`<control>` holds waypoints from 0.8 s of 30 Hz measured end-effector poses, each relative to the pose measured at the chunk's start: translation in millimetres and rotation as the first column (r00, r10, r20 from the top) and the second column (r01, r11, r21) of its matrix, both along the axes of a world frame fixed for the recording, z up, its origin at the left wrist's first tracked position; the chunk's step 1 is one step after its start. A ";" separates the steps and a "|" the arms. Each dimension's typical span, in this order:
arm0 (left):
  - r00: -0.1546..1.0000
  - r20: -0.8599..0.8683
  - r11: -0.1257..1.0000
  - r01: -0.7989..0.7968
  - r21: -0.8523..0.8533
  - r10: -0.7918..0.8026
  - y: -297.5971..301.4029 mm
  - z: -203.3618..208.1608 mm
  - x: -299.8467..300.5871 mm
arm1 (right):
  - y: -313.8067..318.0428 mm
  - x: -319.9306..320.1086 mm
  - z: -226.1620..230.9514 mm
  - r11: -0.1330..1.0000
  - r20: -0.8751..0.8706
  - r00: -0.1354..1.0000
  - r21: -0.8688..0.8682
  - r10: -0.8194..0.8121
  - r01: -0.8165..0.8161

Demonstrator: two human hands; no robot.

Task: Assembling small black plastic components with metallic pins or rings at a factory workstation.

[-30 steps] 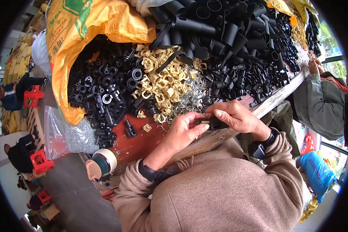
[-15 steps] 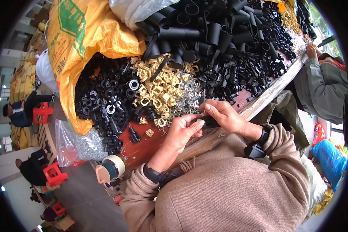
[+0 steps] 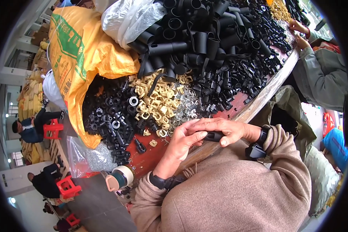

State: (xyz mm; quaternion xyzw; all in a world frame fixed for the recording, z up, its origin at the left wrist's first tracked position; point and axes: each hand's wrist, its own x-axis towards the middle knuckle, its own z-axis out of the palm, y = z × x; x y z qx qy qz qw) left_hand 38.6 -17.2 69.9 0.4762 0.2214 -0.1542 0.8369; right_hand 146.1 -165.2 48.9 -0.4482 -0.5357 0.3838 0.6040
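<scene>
R hand point(image 3: 231, 130) has shifted, fingers now laid over L hand's point(image 3: 182, 142) fingertips; both grip blk part point(image 3: 213, 136) btwn them, by wood edge point(image 3: 200, 153), nr silver clips point(image 3: 187, 101).

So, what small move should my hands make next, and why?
I'd perhaps lift your right hand slightly while your left hand steadies the black cylindrical part: it sits between both hands, and the right one partly covers it, so uncovering it might help you inspect it.
</scene>
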 end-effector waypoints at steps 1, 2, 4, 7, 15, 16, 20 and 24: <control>1.000 0.010 1.000 0.026 -0.004 -0.026 1.0 2.2 0.7 | 0.1 0.4 -0.7 1.000 -0.003 1.000 -0.007 0.001 -0.001; 0.998 0.021 0.999 0.052 -0.010 -0.051 2.9 3.8 1.3 | 0.6 0.1 -1.1 1.000 -0.007 1.000 -0.012 -0.001 0.000; 0.997 0.034 0.997 0.070 -0.027 -0.069 6.8 1.6 3.4 | 0.1 0.7 -1.3 0.998 -0.141 0.990 -0.059 -0.002 -0.006; 0.988 0.104 0.981 0.095 0.171 -0.113 21.2 -6.9 5.4 | 2.3 1.2 -0.4 0.997 -0.217 0.976 -0.080 -0.007 -0.011; 0.939 0.282 0.974 -0.221 0.054 0.197 -0.8 -5.0 37.4 | 17.3 -9.1 -3.8 0.998 -0.359 0.932 -0.033 0.036 -0.052; 0.937 0.281 0.972 -0.229 0.050 0.206 -1.8 -4.9 38.0 | 16.9 -9.3 -3.6 0.998 -0.416 0.909 -0.049 0.014 -0.037; 0.930 0.335 0.985 -0.169 0.027 0.150 -4.3 -5.1 41.0 | 19.6 -11.9 -6.0 0.998 -0.478 0.878 -0.066 -0.019 -0.014; 0.918 0.355 0.984 -0.173 -0.041 0.176 -6.1 -2.1 38.2 | 21.7 -10.0 3.8 0.998 -0.423 0.904 -0.048 -0.063 0.047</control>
